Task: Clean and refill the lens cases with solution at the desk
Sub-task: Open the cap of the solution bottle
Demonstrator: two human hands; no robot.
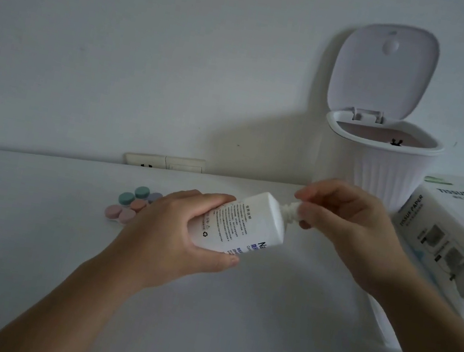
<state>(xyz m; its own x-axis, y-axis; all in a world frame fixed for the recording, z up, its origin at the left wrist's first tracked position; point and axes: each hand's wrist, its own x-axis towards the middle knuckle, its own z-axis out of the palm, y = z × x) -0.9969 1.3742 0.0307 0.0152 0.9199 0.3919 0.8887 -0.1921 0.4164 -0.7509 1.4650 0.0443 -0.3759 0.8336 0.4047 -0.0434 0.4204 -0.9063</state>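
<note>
Centrally, the left hand (181,229) wraps its fingers and thumb round the body of a white solution bottle (242,222), held tilted above the desk (28,233) with its neck pointing toward 2 o'clock. At that neck the right hand (351,228) pinches the cap (292,212) between curled fingertips; whether the cap is being loosened or tightened cannot be told, and the nozzle itself is hidden. Just beyond the left hand, at about 10 o'clock from the bottle, the lens cases (134,203) lie clustered on the desk: round lids in green, pink, orange and lilac, all apparently screwed on, partly masked by the knuckles. No liquid, wet patch or used tissue shows near them, so the task appears to be at an early stage, with the bottle being opened and the emptying, wiping and refilling of each case not yet done. At 1 o'clock stands a small white ribbed bin (380,171) with its lid raised, ready for waste. At 3 o'clock a pack marked TISSUE PAPER (454,246) rests on the desk edge. A wall socket (165,161) sits at 12 o'clock behind the desk.
</note>
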